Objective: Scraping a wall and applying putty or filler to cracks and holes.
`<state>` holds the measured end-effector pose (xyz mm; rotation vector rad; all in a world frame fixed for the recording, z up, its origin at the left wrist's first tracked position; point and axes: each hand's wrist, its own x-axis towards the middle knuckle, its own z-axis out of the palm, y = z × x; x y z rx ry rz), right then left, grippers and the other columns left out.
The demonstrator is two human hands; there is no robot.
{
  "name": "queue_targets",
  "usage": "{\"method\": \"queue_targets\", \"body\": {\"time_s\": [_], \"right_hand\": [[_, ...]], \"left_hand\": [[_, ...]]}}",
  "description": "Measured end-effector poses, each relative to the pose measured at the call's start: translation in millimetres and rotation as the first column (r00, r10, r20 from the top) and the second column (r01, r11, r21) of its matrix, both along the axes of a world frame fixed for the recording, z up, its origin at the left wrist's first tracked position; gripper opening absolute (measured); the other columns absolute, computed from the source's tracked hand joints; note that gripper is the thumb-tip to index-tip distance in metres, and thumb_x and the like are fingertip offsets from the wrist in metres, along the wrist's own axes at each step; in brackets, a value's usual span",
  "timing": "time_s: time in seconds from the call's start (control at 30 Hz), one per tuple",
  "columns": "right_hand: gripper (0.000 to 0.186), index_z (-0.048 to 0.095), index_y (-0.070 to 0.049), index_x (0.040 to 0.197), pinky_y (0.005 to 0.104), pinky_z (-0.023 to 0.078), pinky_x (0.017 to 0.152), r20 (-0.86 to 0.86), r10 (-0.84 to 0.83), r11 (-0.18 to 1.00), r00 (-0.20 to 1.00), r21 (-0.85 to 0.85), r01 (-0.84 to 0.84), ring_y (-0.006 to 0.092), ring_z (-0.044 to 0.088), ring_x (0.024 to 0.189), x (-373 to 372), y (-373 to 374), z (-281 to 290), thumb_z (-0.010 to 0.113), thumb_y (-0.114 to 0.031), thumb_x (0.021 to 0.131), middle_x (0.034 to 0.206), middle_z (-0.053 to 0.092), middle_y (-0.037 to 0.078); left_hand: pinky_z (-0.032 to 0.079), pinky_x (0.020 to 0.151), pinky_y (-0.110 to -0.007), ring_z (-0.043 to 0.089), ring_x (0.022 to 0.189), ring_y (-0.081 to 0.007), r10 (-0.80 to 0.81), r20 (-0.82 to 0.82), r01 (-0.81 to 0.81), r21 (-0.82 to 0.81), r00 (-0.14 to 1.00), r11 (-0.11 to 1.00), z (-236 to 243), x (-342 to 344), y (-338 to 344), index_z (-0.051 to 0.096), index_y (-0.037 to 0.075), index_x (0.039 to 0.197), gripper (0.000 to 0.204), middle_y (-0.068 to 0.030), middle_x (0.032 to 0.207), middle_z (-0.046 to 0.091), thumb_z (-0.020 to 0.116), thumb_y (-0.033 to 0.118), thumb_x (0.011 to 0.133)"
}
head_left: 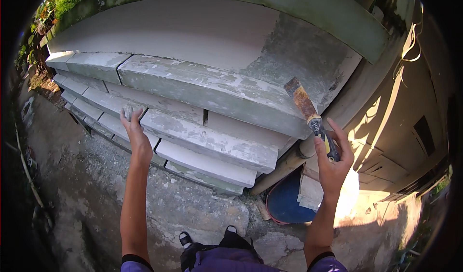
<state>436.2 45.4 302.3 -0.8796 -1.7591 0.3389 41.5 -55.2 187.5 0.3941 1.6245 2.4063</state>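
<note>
At the right, my right hand (333, 146) grips the dark-and-yellow handle of a putty knife (302, 99), its rusty, stained blade tilted up in front of the top step. My left hand (135, 127) is raised at the lower steps on the left, fingers curled around something pale grey that I cannot make out. Pale stone-like steps (202, 137), streaked with white and grey-green patches, run across the view below a light panel (169, 24) with a rough grey patch at its right.
A green-painted band (328, 12) crosses the top. A pipe (270, 180) runs down at the right beside a blue container (284, 204) and pale boards. Plants (62, 2) line the upper left. My sandalled feet stand on rough concrete (82, 195). A sunlit wall (395, 118) rises at the right.
</note>
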Motion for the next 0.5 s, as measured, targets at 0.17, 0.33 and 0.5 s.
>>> {"method": "queue_targets", "body": {"time_s": [0.17,0.33,0.5], "right_hand": [[0.027,0.072,-0.005,0.111,0.0243,0.045,0.063,0.104,0.083,0.964,0.991,0.243,-0.107,0.011,0.058,0.069,-22.1,51.1,39.6,0.072,-0.004,0.084,0.082,0.066,0.007],[0.023,0.074,-0.005,0.106,0.0266,0.045,0.06,0.12,0.098,0.894,0.988,0.425,-0.14,0.0129,0.054,0.063,-57.5,74.0,77.2,0.074,-0.006,0.082,0.075,0.063,0.009],[0.023,0.075,-0.004,0.103,0.0263,0.044,0.06,0.098,0.126,0.911,0.987,0.381,-0.154,0.0119,0.055,0.062,-48.3,86.0,74.7,0.077,-0.006,0.08,0.073,0.064,0.007]], "left_hand": [[0.008,0.118,-0.049,0.009,0.148,-0.0351,0.214,0.141,-0.207,-0.066,0.966,0.976,66.8,-7.2,83.6,-0.003,0.009,0.156,0.122,-0.0242,0.16,0.003,0.074,0.05,0.07],[0.009,0.118,-0.05,0.006,0.148,-0.0352,0.385,0.384,-0.324,-0.214,0.839,0.921,103.3,-13.0,130.3,0.0,0.009,0.156,0.12,-0.0255,0.159,0.006,0.073,0.051,0.071],[0.013,0.118,-0.049,0.005,0.147,-0.0377,0.49,0.194,-0.424,-0.302,0.85,0.854,90.4,-10.1,135.5,0.005,0.003,0.154,0.106,-0.0289,0.156,0.01,0.072,0.04,0.081]]}}
